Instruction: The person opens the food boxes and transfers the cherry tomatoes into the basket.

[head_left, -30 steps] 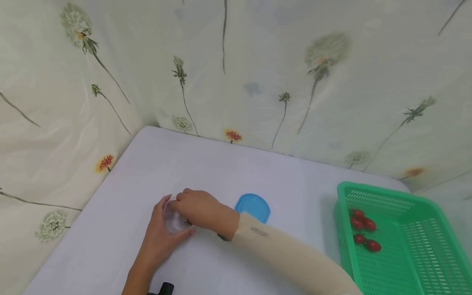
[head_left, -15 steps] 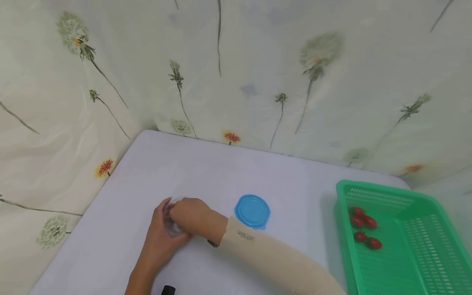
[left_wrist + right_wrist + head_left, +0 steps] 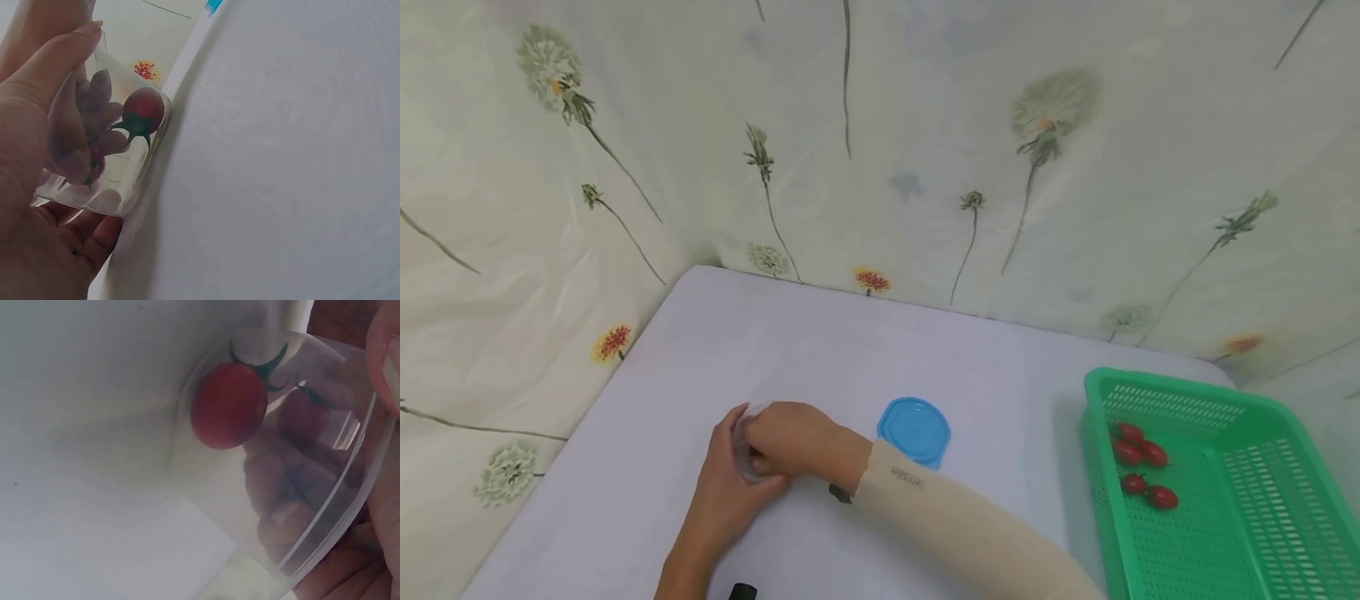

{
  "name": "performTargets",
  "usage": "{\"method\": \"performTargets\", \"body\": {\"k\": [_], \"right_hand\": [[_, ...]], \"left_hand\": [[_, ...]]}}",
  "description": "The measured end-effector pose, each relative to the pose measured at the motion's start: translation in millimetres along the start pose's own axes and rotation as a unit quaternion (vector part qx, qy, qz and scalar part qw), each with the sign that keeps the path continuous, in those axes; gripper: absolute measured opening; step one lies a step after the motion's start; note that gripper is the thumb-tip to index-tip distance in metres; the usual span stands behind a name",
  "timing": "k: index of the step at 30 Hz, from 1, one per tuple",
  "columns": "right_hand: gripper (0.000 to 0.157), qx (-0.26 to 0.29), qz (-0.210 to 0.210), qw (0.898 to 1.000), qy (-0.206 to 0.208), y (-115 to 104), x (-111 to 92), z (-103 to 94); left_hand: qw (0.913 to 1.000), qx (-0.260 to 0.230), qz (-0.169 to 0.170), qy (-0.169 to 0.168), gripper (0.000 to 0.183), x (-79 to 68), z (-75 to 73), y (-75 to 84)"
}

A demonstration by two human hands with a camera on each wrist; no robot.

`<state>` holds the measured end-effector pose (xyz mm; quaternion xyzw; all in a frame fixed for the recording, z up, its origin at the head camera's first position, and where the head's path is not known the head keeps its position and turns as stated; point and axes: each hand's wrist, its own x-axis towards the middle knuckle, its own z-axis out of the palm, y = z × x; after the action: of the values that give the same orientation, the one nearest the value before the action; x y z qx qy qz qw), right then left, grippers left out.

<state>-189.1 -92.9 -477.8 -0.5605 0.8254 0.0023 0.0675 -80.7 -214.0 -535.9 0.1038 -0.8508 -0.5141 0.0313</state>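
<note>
In the head view my left hand grips a clear plastic container from the left, its thumb at the rim. My right hand reaches in from the right, with its curled fingers inside. One cherry tomato lies near the container's bottom, stem turned aside. Higher up, a second cherry tomato shows between my right thumb and fingers, partly covered by them. Through the clear wall my right fingertips appear close to both tomatoes. The head view has both tomatoes hidden behind the hands.
A blue lid lies on the white table, right of the hands. At far right, a green basket holds several cherry tomatoes along its left side. Flower-patterned cloth rises behind the table.
My right hand has gone lower and deeper into the container; a tomato stem seen beneath it a second ago is now hidden. The left hand keeps its grip, almost still.
</note>
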Motion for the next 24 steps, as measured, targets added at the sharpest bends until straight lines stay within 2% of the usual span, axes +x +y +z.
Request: {"method": "performTargets", "body": {"k": [6, 11, 18, 24], "right_hand": [[0.008, 0.005, -0.018, 0.999, 0.032, 3, -12, -7.9], [0.015, 0.021, -0.026, 0.996, 0.086, 8, -37, -30.3], [0.02, 0.036, -0.037, 0.985, 0.166, 20, -90, -69.0], [0.026, 0.044, -0.038, 0.965, 0.255, 38, -148, -82.6]], "left_hand": [[1.0, 0.001, 0.001, -0.001, 0.114, -0.3, -0.2, 2.1], [1.0, 0.002, -0.004, 0.005, 0.112, 0.7, -0.1, 3.3], [0.9997, 0.006, -0.021, 0.005, 0.118, 0.4, 1.8, 5.3], [0.9991, 0.023, -0.035, 0.006, 0.122, 1.4, 3.8, 6.7]]}}
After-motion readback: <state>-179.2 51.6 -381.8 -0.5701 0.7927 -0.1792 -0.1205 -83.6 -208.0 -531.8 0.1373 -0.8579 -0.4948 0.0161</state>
